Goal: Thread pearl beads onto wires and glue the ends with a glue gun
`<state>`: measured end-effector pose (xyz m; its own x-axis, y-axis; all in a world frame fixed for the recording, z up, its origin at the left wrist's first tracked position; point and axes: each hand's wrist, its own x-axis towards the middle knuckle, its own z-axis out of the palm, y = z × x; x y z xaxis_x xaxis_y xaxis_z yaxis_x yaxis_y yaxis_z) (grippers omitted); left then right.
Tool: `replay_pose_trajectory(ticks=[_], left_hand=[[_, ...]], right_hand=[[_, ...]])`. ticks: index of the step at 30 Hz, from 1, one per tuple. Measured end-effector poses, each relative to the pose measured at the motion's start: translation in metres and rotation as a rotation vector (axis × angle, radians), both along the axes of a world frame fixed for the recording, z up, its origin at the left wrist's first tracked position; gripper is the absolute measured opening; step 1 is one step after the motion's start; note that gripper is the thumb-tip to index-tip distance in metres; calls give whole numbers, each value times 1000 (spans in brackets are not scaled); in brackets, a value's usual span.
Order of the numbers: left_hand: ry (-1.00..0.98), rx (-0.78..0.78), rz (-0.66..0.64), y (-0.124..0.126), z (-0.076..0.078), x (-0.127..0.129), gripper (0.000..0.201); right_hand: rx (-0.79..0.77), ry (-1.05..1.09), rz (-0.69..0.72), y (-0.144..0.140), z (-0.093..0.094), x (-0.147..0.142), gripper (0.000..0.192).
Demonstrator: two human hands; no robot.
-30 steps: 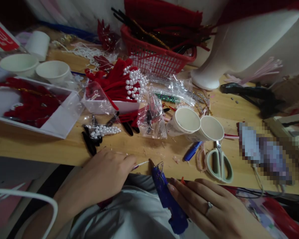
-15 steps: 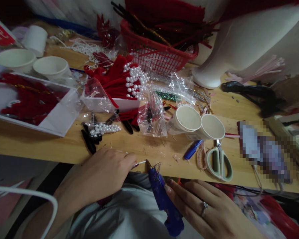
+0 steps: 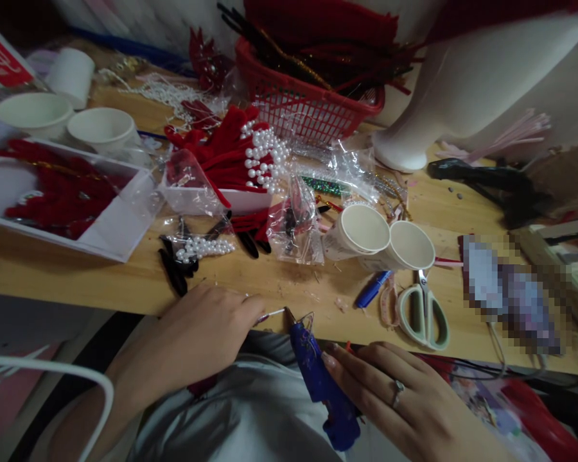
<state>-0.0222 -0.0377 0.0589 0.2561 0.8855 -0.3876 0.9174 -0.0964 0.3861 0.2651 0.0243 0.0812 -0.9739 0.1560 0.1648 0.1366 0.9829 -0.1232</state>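
Beside two tipped cups [image 3: 383, 240], one scissors [image 3: 424, 313].

Scissors [image 3: 424, 317], two tipped paper cups [image 3: 383, 240], red basket [image 3: 308, 112] on table [image 3: 52, 273].

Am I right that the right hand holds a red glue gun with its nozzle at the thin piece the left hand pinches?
Not quite: the head view shows the glue gun is blue, not red. The right hand holds it, nozzle at the thin piece the left hand pinches.
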Motion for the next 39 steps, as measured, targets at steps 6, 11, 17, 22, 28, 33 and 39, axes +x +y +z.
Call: replay_pose_trajectory(ticks=[6, 11, 17, 22, 28, 33, 39], left_hand=[[23, -15, -6, 0, 0, 0, 30], [22, -18, -9, 0, 2, -1, 30], [18, -5, -6, 1, 0, 0, 31], [20, -2, 1, 0, 2, -1, 32], [-1, 5, 9, -1, -1, -3, 32], [-14, 20, 21, -3, -3, -4, 32], [-36, 42, 22, -5, -5, -4, 31]], right_hand=[[-10, 16, -6, 2, 2, -2, 51], [-22, 13, -16, 4, 4, -4, 55], [-27, 16, -22, 3, 4, -3, 54], [-27, 2, -15, 3, 3, -1, 52], [-39, 17, -42, 5, 3, 4, 46], [-65, 100, -75, 4, 1, 4, 40], [-53, 91, -37, 1, -2, -6, 49]])
